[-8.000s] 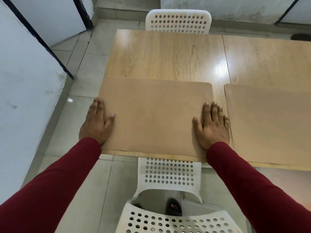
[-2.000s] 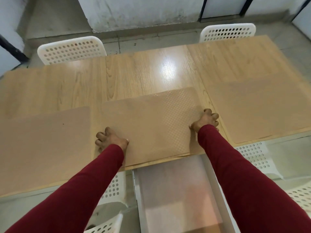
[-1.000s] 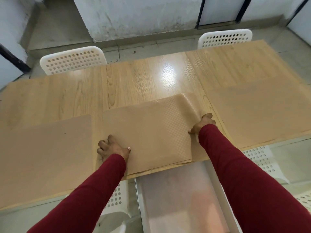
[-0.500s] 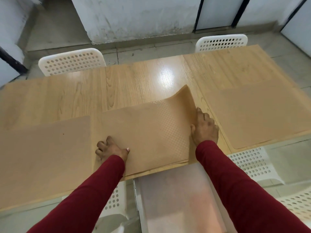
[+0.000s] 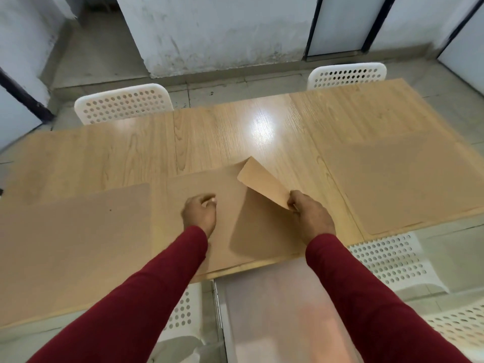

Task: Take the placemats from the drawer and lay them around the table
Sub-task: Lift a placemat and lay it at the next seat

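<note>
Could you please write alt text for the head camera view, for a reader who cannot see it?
The right hand peels the top placemat off a middle stack on a wooden table, while the left hand rests on the stack. Single placemats lie to the left and right; white chairs stand around the table.

right hand [image 5: 311, 218] peeled top placemat [image 5: 262, 182] corner up, folded back.

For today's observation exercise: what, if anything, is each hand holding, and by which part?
The right hand pinches the top placemat of the middle pile by its right edge, peeling it up. The left hand rests on the pile, gripping nothing.
</note>
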